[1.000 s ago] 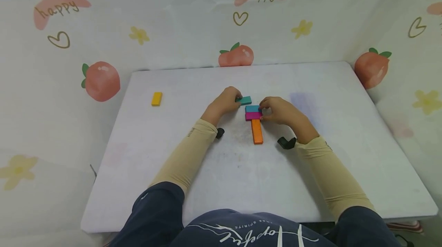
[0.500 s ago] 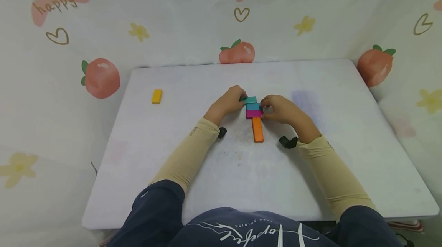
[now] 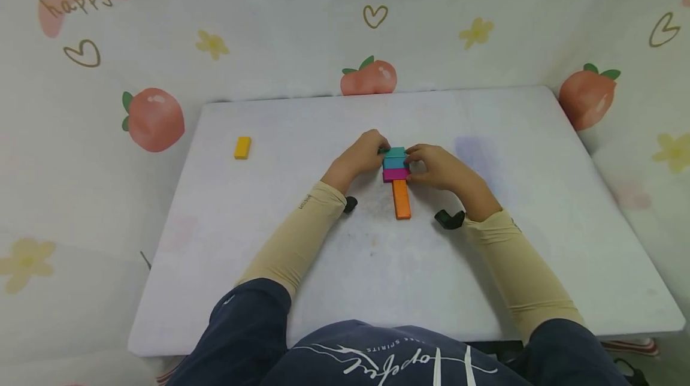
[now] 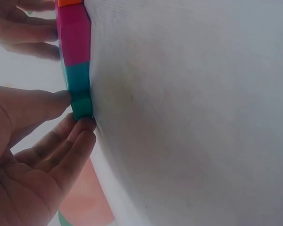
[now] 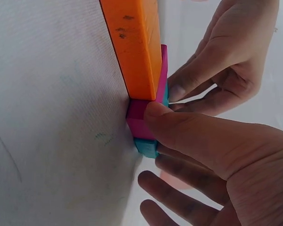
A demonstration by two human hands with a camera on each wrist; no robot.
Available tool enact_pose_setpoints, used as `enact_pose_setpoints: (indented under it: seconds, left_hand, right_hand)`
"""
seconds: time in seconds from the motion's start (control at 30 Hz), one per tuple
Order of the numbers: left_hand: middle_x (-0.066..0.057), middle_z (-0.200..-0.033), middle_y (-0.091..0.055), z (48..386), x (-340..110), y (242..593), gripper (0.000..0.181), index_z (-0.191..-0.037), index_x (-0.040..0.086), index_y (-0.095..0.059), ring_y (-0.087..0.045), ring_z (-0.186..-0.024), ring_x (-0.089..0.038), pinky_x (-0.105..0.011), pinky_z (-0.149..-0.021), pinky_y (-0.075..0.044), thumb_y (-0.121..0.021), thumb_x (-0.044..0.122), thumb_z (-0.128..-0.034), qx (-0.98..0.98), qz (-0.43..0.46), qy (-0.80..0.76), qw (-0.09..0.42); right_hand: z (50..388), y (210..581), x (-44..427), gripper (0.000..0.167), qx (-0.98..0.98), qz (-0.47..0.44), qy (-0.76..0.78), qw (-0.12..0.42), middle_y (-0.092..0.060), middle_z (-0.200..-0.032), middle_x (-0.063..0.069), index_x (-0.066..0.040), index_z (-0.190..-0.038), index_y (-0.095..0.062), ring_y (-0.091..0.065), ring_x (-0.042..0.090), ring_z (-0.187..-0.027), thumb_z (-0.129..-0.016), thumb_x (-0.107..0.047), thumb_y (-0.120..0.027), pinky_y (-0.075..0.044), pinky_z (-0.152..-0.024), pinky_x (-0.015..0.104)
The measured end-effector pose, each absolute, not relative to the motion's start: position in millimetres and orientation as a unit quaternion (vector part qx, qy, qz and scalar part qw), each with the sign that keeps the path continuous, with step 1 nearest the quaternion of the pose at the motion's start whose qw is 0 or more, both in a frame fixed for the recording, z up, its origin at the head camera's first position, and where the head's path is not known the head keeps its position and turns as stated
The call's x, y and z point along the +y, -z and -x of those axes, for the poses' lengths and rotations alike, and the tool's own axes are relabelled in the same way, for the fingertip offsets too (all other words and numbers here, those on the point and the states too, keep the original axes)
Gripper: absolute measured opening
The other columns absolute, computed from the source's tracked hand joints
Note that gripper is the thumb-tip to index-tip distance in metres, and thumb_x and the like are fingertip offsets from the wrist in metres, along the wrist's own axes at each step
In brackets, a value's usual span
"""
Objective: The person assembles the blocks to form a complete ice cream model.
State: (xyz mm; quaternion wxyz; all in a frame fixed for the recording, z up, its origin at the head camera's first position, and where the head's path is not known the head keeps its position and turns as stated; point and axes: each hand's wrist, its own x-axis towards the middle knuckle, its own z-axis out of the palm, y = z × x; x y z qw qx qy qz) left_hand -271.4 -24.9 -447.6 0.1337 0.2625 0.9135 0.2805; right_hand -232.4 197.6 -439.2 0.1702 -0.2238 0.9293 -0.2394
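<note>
A green-teal block (image 3: 396,152) lies flat at the far end of a row of blocks, level with the row. My left hand (image 3: 362,151) pinches its left end between thumb and fingers, as the left wrist view shows. Against it sits a blue block (image 3: 395,163), then a magenta block (image 3: 395,175), both crosswise. An orange block (image 3: 401,199) runs lengthwise toward me from the magenta one. My right hand (image 3: 439,167) holds the row's right end; in the right wrist view its thumb (image 5: 162,113) presses the magenta block and a finger reaches the blue block.
A yellow block (image 3: 242,148) lies apart at the far left of the white table (image 3: 345,278). Dark wrist-camera mounts stick out under both wrists, the right one (image 3: 450,219) near the orange block. A printed curtain (image 3: 291,26) hangs behind the table.
My left hand has moved right, sliding the green-teal block from the row's upper left into line against the blue block. My right hand has stayed at the row's right end.
</note>
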Motion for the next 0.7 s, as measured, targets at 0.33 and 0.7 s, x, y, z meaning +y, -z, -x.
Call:
enact_pose_setpoints:
  seconds: [0.33, 0.7]
  left_hand:
    - [-0.021, -0.128, -0.064, 272.7, -22.8, 449.5, 0.033, -0.132, -0.008, -0.069, -0.06, -0.12, -0.031, -0.039, -0.113, -0.05, -0.056, -0.001, -0.1026, 0.911, -0.268, -0.283, 0.133]
    - [-0.022, -0.13, -0.066, 273.8, -22.1, 452.3, 0.034, -0.133, -0.009, -0.069, -0.062, -0.124, -0.031, -0.038, -0.114, -0.05, -0.057, -0.002, -0.101, 0.911, -0.274, -0.279, 0.131]
  right_hand:
    - [230.8, 437.5, 198.5, 0.039, 0.929, 0.228, 0.241, 0.163, -0.053, -0.159, 0.021, 0.002, -0.129, -0.073, -0.045, 0.043, -0.15, -0.095, -0.016, -0.079, -0.04, -0.122, 0.059]
    - [232.8, 438.7, 198.7, 0.039, 0.925, 0.224, 0.255, 0.169, -0.054, -0.158, 0.022, 0.004, -0.127, -0.073, -0.048, 0.041, -0.148, -0.094, -0.016, -0.08, -0.042, -0.122, 0.057]
